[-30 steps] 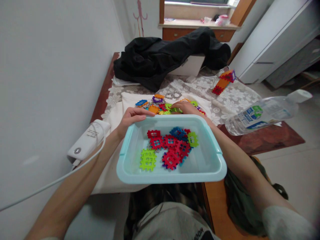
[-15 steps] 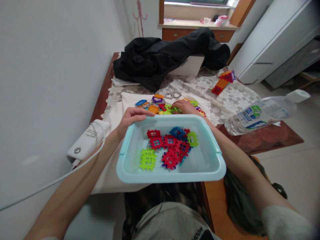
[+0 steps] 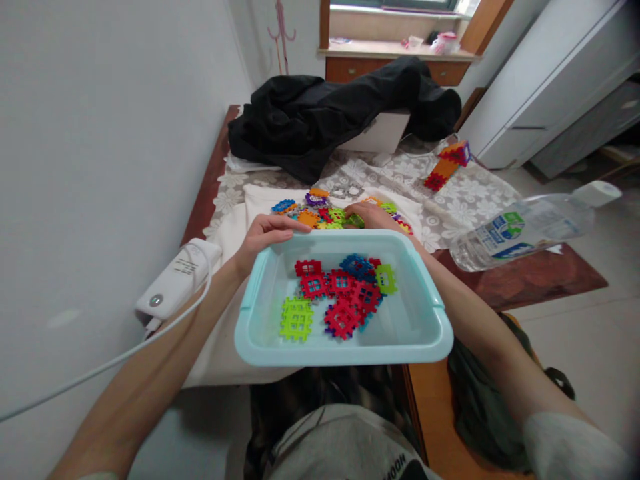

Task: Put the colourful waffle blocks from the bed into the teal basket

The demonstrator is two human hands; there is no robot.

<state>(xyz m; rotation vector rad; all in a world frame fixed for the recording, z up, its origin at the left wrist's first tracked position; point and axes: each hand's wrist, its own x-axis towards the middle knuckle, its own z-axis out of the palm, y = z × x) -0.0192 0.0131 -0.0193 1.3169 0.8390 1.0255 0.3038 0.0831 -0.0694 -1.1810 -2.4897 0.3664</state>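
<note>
Fingers [image 3: 285,227] of our left hand [image 3: 263,237] lie flat and together along the far left rim of the tub [image 3: 423,337], open, gripping nothing. Our right hand [image 3: 373,217] reaches past the far rim into the loose tiles [image 3: 315,213]; its fingers curl down among them, and we cannot tell whether they hold one. One pale blue tub sits at the near edge of the bench [image 3: 540,277]. Inside we count two green tiles [image 3: 296,319], one blue tile [image 3: 356,264], and roughly six red ones [image 3: 343,319], overlapping. All are square, notched, with window-like cutouts. One water bottle [image 3: 525,230] lies at right, one black jacket [image 3: 320,120] behind.
</note>
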